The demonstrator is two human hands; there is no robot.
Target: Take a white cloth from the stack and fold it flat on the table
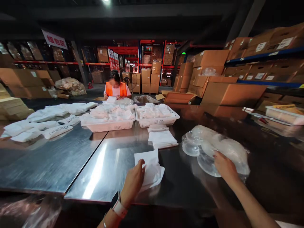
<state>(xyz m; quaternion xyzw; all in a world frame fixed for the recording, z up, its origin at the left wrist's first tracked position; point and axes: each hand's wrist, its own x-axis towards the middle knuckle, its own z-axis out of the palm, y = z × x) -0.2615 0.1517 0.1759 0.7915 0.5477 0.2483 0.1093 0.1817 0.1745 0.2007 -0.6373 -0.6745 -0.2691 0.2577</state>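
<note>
My left hand (135, 177), with a watch on the wrist, has its fingers curled at the edge of a thin white bag (153, 172) that looks partly opened out on the metal table. Just beyond it lies a stack of flat white bags (162, 137). To the right, my right hand (224, 164) has its fingers closed at a heap of clear rounded plastic pieces (209, 139). Its fingertips touch the heap, and the piece between them is too blurred to tell apart.
Two white plastic baskets (111, 126) filled with white packets stand at the table's far side. Filled white packets (57, 131) lie to the left. A person in an orange vest (122, 88) sits opposite. Cardboard boxes (232, 94) and a white tray (285, 115) are on the right.
</note>
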